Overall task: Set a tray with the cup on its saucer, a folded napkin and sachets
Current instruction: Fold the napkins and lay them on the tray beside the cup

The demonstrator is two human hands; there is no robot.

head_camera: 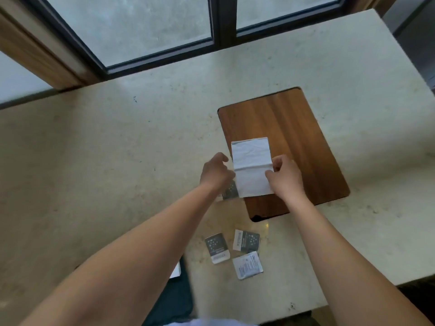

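A white folded napkin (251,165) lies on the near left part of the wooden tray (303,142). My right hand (286,177) pinches the napkin's right edge at the crease. My left hand (216,172) hovers just left of the napkin with curled fingers apart, holding nothing. A dark sachet (230,191) peeks out under my left wrist beside the tray. Three more sachets lie on the counter nearer me: a dark one (217,247), another dark one (246,241) and a white one (247,265). No cup or saucer is in view.
The tray rests on a pale stone counter (106,161) under a dark-framed window (221,22). The counter's edge runs near right (353,292). A dark object and a white corner (176,271) show under my left forearm.
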